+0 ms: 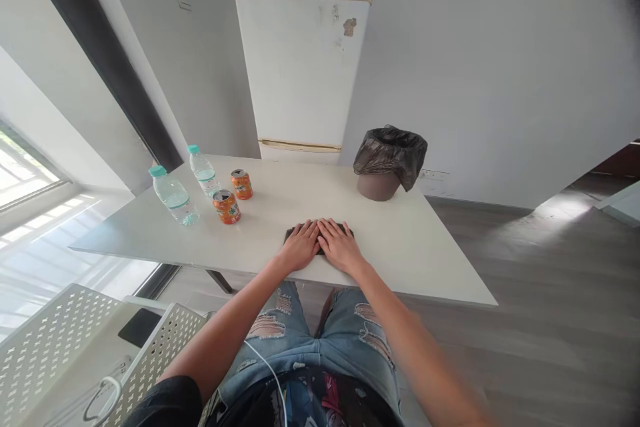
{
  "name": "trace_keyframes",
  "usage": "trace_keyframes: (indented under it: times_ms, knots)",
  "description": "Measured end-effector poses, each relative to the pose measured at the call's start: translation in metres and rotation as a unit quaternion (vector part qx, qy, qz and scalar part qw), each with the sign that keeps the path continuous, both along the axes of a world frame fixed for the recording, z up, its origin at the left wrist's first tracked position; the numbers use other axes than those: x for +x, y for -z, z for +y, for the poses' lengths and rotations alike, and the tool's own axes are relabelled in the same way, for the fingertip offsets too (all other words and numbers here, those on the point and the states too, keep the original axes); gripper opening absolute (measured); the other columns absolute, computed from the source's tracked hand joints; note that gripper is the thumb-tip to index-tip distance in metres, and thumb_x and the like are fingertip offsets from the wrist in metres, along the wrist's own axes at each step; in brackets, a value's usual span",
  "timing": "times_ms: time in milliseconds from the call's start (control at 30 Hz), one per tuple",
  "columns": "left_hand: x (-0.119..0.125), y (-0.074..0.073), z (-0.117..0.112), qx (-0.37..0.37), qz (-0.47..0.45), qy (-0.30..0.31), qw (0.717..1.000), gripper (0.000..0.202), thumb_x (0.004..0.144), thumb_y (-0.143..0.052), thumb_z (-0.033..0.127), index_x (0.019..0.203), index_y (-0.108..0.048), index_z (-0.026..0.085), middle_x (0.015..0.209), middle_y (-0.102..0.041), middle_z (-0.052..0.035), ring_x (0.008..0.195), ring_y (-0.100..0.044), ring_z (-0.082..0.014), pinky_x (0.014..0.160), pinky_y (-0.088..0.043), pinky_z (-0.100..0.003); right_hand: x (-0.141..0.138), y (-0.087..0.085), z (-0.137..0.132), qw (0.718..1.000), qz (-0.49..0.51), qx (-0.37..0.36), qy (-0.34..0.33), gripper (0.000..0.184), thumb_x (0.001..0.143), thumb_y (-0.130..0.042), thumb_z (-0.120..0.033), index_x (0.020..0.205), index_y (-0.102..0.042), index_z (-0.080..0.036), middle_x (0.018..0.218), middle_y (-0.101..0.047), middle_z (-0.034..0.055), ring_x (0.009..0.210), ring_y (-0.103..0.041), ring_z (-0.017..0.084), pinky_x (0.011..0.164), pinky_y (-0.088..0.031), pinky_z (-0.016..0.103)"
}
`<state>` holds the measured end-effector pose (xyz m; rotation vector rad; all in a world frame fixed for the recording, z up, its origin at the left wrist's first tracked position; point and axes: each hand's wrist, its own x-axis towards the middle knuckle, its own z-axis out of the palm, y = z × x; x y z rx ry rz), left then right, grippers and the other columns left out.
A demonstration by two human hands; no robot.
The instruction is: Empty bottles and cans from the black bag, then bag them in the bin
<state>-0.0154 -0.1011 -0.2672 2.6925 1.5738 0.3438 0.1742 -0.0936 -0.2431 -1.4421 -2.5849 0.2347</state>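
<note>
Both of my hands lie flat, side by side, near the front edge of the white table [280, 240]. Beneath them is a dark, flat item [289, 233], perhaps a folded cloth, mostly covered so its kind is unclear. My left hand [301, 247] presses on its left part with the fingers stretched forward. On its right part rests my right hand [341, 245], fingers also extended. The fingertips of the two hands meet or nearly meet in the middle.
Left on the table stand two clear bottles with teal caps [175, 197] [204, 173] and two orange cans [227, 207] [242, 185]. A brown bin [379, 187] lined with a black bag [390, 153] stands back right. Behind is a white fridge [303, 67]; a perforated cart [165, 340] is lower left.
</note>
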Motion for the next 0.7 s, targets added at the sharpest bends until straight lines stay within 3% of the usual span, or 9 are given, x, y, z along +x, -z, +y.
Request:
trace_keyframes:
  times_ms: [200,567,700]
  knots:
    - [-0.001,-0.002,0.001,0.001,-0.011,-0.009,1.000,0.063,0.115,-0.029,0.046,0.167,-0.035,0.012,0.173,-0.033,-0.0146,0.161,-0.030,-0.0335,0.131,-0.028,-0.058,0.004,0.003,-0.001,1.000,0.014,-0.013,0.021,0.066,0.113,-0.011,-0.045,0.172,-0.029,-0.019,0.177,-0.026,0.0043,0.166,-0.021,0.021,0.137,-0.012,0.052]
    - [0.000,-0.005,-0.001,-0.006,-0.008,-0.020,1.000,0.063,0.112,-0.036,0.045,0.170,-0.031,0.019,0.173,-0.033,-0.0142,0.161,-0.029,-0.0345,0.130,-0.029,-0.061,0.001,0.003,-0.001,0.999,-0.011,-0.010,0.033,0.063,0.111,-0.018,-0.034,0.172,-0.030,-0.020,0.177,-0.027,0.0043,0.166,-0.024,0.020,0.136,-0.013,0.053]
    - [-0.006,-0.007,-0.004,-0.022,-0.019,-0.025,0.999,0.071,0.113,-0.033,0.052,0.172,-0.022,0.015,0.173,-0.032,-0.0158,0.162,-0.025,-0.0363,0.130,-0.027,-0.061,0.008,0.001,-0.009,0.997,-0.002,0.001,0.073,0.062,0.112,-0.020,-0.041,0.169,-0.036,-0.023,0.177,-0.027,0.0048,0.165,-0.026,0.023,0.134,-0.009,0.064]
